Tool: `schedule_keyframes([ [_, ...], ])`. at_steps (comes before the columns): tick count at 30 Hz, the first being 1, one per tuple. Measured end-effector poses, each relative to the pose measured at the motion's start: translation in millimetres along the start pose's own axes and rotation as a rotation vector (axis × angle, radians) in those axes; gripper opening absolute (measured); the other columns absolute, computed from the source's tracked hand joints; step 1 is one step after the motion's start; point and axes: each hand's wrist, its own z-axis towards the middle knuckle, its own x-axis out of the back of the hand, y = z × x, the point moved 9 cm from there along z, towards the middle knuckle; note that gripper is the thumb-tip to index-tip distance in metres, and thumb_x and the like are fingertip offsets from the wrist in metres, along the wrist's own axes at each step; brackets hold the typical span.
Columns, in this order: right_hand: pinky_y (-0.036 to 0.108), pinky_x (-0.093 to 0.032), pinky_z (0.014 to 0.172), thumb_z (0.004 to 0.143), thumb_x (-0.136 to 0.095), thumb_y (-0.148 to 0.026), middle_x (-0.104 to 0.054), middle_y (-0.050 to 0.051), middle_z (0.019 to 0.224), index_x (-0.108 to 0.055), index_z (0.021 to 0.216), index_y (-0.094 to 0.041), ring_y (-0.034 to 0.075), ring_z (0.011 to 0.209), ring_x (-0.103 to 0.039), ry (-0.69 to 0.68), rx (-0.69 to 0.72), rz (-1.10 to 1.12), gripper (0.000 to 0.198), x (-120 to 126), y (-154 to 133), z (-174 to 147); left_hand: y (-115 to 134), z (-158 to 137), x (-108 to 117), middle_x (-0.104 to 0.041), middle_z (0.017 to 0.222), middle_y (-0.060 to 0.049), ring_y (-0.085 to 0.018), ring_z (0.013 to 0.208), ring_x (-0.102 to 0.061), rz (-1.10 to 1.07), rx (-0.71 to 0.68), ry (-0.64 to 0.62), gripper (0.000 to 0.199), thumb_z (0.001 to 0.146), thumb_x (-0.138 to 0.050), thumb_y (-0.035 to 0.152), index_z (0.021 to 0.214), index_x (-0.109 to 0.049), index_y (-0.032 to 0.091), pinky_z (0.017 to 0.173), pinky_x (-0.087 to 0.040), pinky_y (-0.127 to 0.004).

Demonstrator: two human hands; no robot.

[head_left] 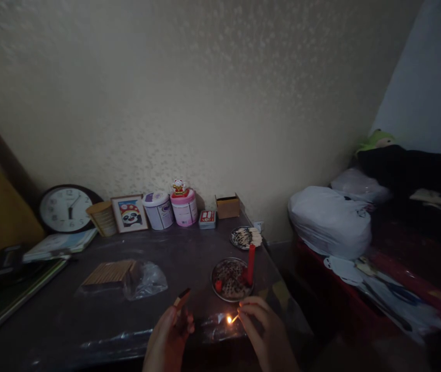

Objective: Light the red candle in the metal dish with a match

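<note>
The left hand (pixel 168 338) grips a matchbox (pixel 182 298), raised at the hand's 1 o'clock; the right hand (pixel 261 325) pinches a burning match (pixel 232 319), its flame pointing toward 9 o'clock, between the two hands; both hover over the near edge of a dark table (pixel 100 320). At 12 o'clock from the flame sits a metal dish (pixel 228 280) with a red candle (pixel 250 264) standing upright in it; beyond it, a second dish (pixel 245 237). Along the wall, at 10 o'clock, stand a round clock (pixel 67 208), a framed panda picture (pixel 129 213), two tubs (pixel 170 208) and a cardboard box (pixel 228 206); their labels are too dim to read. A bagged stack of sticks (pixel 113 274) lies at 9 o'clock from the metal dish.
</note>
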Motion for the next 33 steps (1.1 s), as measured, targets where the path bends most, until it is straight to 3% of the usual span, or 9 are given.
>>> schedule_keyframes([
  [7, 0.025, -0.050, 0.082, 0.089, -0.055, -0.024, -0.066, 0.005, 0.098, -0.066, 0.085, -0.023, 0.018, 0.091, -0.065, -0.037, 0.009, -0.088, 0.012, -3.4, -2.4, 0.6, 2.8, -4.7, -5.5, -0.067, 0.071, -0.002, -0.016, 0.060, -0.054, 0.021, 0.044, 0.051, 0.046, 0.043, -0.085, 0.050, 0.077, -0.076, 0.020, 0.053, -0.044, -0.029],
  [13, 0.026, -0.051, 0.082, 0.087, -0.057, -0.022, -0.068, 0.005, 0.097, -0.067, 0.081, -0.023, 0.019, 0.091, -0.066, -0.017, 0.014, -0.129, 0.012, -2.7, -3.3, 0.8, 9.2, -10.9, -13.0, -0.071, 0.084, -0.004, -0.016, 0.059, -0.054, 0.015, 0.046, 0.074, 0.045, 0.036, -0.087, 0.048, 0.068, -0.074, 0.020, 0.049, -0.044, -0.028],
  [15, 0.025, -0.051, 0.081, 0.086, -0.057, -0.022, -0.068, 0.005, 0.097, -0.067, 0.080, -0.023, 0.019, 0.091, -0.066, -0.008, 0.020, -0.134, 0.011, -2.0, -3.2, 0.9, 7.5, -10.1, -10.1, -0.071, 0.079, -0.004, -0.016, 0.057, -0.054, 0.011, 0.051, 0.101, 0.044, 0.032, -0.088, 0.047, 0.064, -0.073, 0.020, 0.049, -0.045, -0.029],
  [18, 0.025, -0.051, 0.082, 0.087, -0.057, -0.023, -0.068, 0.005, 0.097, -0.066, 0.080, -0.023, 0.018, 0.091, -0.066, -0.013, 0.019, -0.137, 0.012, -2.8, -2.7, 0.8, 5.4, -7.5, -8.4, -0.068, 0.067, -0.002, -0.016, 0.058, -0.055, 0.010, 0.036, 0.086, 0.045, 0.035, -0.087, 0.046, 0.069, -0.076, 0.020, 0.049, -0.045, -0.028],
  [24, 0.026, -0.049, 0.084, 0.087, -0.056, -0.024, -0.066, 0.005, 0.099, -0.066, 0.081, -0.022, 0.019, 0.093, -0.065, -0.044, -0.014, -0.128, 0.012, -5.5, 0.3, -1.0, 2.9, -7.4, -6.3, -0.071, 0.075, -0.005, -0.017, 0.058, -0.054, -0.002, 0.039, 0.086, 0.048, 0.036, -0.087, 0.048, 0.073, -0.077, 0.018, 0.049, -0.044, -0.029],
  [30, 0.023, -0.048, 0.082, 0.088, -0.056, -0.027, -0.064, 0.004, 0.100, -0.064, 0.079, -0.023, 0.017, 0.094, -0.063, -0.069, -0.059, -0.052, 0.013, -6.2, 2.2, -0.4, 2.1, -2.3, -6.5, -0.069, 0.082, -0.006, -0.017, 0.063, -0.055, -0.007, -0.018, -0.026, 0.038, 0.062, -0.076, 0.047, 0.089, -0.076, 0.020, 0.053, -0.045, -0.031],
  [33, 0.022, -0.047, 0.081, 0.087, -0.056, -0.027, -0.064, 0.004, 0.098, -0.063, 0.078, -0.022, 0.017, 0.092, -0.063, -0.042, -0.057, -0.005, 0.013, -3.9, 0.3, 0.9, -0.2, 0.1, -0.5, -0.068, 0.072, -0.005, -0.017, 0.060, -0.056, -0.020, -0.014, 0.008, 0.037, 0.055, -0.081, 0.045, 0.083, -0.077, 0.021, 0.050, -0.044, -0.029],
])
